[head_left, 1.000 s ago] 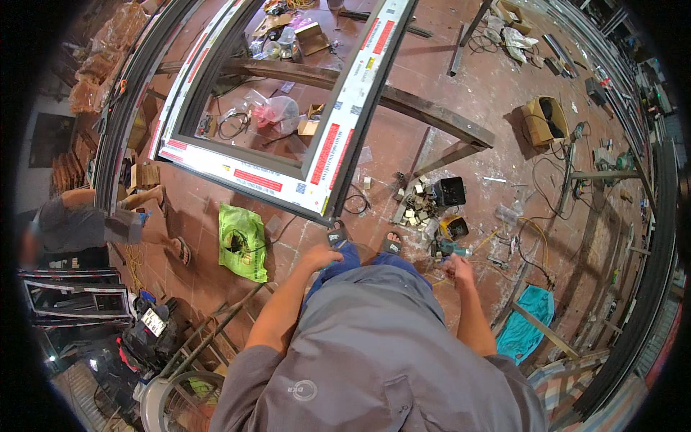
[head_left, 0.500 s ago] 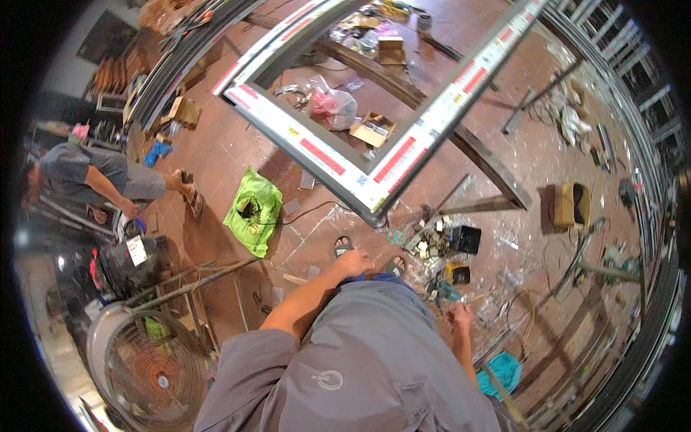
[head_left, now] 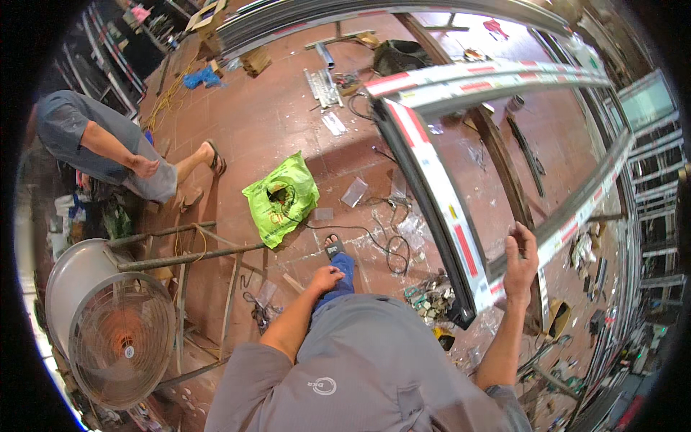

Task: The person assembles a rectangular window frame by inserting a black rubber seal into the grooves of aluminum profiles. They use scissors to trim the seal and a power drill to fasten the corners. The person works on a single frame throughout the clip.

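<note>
My left hand (head_left: 327, 278) rests on my knee in blue trousers, fingers curled with nothing in it. My right hand (head_left: 520, 263) is raised with fingers half bent, right at the near rail of a large window frame (head_left: 432, 189) wrapped in white and red protective tape. Whether the hand touches the rail is unclear. The frame's corner (head_left: 471, 306) sits just left of that hand. A pile of small metal hardware (head_left: 430, 302) lies on the tiled floor between my knee and the corner.
A green plastic bag (head_left: 281, 198) and a black cable (head_left: 374, 241) lie ahead of my sandalled foot (head_left: 333, 249). A round fan (head_left: 119, 338) and a rusty metal stand (head_left: 188, 256) are at my left. Another person (head_left: 101, 144) crouches at far left. Metal profiles (head_left: 324, 16) lie at the back.
My head has turned left, so the frame now lies to my right. My right hand has risen from the floor parts to the frame rail. My left hand stays on my knee.
</note>
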`<state>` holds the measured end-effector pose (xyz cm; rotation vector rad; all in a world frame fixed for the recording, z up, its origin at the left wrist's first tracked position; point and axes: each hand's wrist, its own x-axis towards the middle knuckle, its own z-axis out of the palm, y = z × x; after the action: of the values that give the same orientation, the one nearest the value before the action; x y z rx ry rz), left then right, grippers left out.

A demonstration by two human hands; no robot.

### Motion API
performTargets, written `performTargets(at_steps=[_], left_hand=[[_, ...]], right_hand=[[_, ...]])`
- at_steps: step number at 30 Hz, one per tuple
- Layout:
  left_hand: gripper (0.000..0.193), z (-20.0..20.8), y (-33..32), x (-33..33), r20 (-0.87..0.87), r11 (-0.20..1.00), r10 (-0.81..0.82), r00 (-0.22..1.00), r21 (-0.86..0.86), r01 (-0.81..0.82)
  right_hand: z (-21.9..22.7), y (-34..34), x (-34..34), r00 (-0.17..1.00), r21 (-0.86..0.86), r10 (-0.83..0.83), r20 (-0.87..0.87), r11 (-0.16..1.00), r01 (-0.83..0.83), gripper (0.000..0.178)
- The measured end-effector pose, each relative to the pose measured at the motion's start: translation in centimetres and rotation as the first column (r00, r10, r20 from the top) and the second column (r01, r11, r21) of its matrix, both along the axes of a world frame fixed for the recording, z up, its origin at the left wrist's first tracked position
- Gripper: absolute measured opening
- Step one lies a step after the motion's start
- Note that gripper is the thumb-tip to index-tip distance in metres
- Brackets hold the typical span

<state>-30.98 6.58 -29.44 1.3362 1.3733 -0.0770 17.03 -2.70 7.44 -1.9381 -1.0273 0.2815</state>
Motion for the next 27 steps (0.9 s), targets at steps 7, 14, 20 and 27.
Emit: performTargets(at_steps=[7,14,20,27], left_hand=[[0.049,0.6,15.5,-12.3,-0.032,0.937,0.339,0.940,0.105,-0.334],[0.036,4.8,24.8,-20.8,-0.063,0.704,0.708,0.703,0.000,-0.710],[0.039,3.2,25.2,-21.8,-0.181,0.724,0.662,0.728,-0.101,-0.683],[0.049,8.7,34.4,-21.5,-0.242,0.846,0.520,0.819,0.016,-0.532]], right_hand=[[-2.1,15.4,-10.0,0.945,-0.337,0.208,0.251,0.934,-0.116,0.067],[-3.2,24.0,-7.6,0.997,-0.314,0.007,0.071,0.949,0.015,0.044],[3.1,42.2,-7.4,0.927,-0.070,0.164,0.337,0.986,-0.149,0.042],[7.0,72.3,-11.1,0.712,-0.099,0.496,0.497,0.848,-0.521,0.054]])
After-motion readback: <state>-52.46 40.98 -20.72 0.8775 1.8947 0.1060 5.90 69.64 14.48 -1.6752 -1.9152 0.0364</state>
